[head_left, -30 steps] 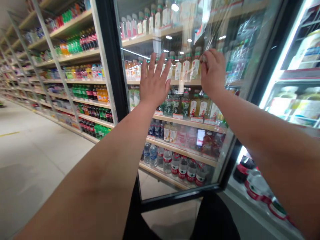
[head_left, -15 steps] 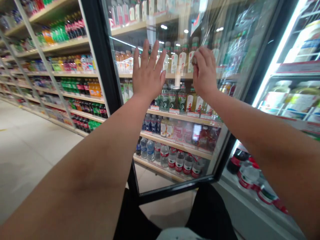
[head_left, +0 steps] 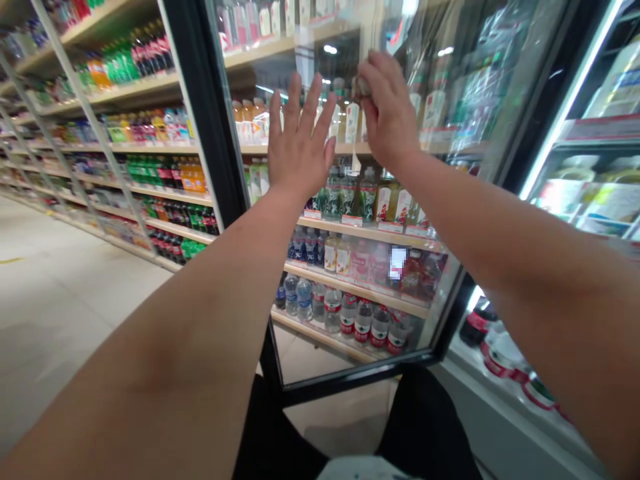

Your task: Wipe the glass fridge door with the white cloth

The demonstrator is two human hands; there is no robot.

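Note:
An open glass cooler door (head_left: 450,87) with a black frame stands in front of me. My left hand (head_left: 299,143) lies flat against the glass, fingers spread. My right hand (head_left: 385,110) is up on the glass just right of it, fingers bunched around something small and pale that I cannot make out. Through the glass I see shelves of drink bottles (head_left: 350,200).
Store shelving (head_left: 145,80) packed with coloured soda bottles runs along the aisle at left. A tiled floor (head_left: 60,293) stretches away on the left. At right the lit cooler interior (head_left: 590,173) holds containers, with red-capped jars (head_left: 500,350) on its low shelf.
My right hand has slid up and to the left across the glass. My left hand has stayed pressed flat in nearly the same spot.

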